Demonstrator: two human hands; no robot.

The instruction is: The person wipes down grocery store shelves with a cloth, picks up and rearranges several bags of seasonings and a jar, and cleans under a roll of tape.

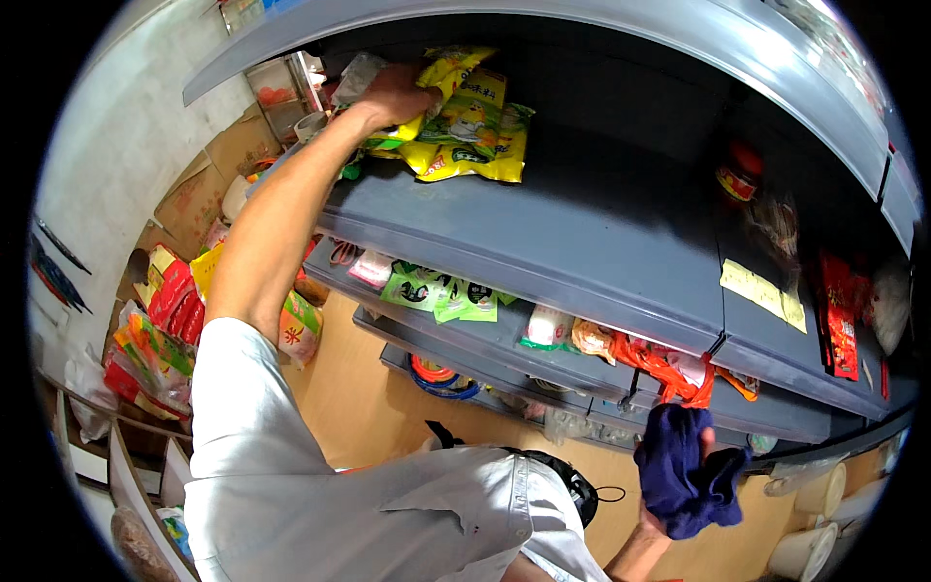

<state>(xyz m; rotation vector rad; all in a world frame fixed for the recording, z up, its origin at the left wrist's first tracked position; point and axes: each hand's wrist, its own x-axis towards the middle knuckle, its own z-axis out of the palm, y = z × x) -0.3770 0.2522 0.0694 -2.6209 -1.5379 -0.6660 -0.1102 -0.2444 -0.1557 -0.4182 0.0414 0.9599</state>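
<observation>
My left hand reaches to the far left of the dark grey metal shelf and grips a yellow seasoning packet; part of the packet is hidden behind the fingers. More yellow packets lie heaped under and beside it, with printed writing and a cartoon bird. A clear plastic wrapper shows just past the wrist. Low at the right, in front of the shelves, my right hand holds a crumpled dark blue cloth, which covers most of the palm and fingers.
Green packets and a red plastic bag sit on the tier below. A red-lidded jar and red packets stand at the right. Rice bags and cardboard line the left wall. White buckets are at lower right.
</observation>
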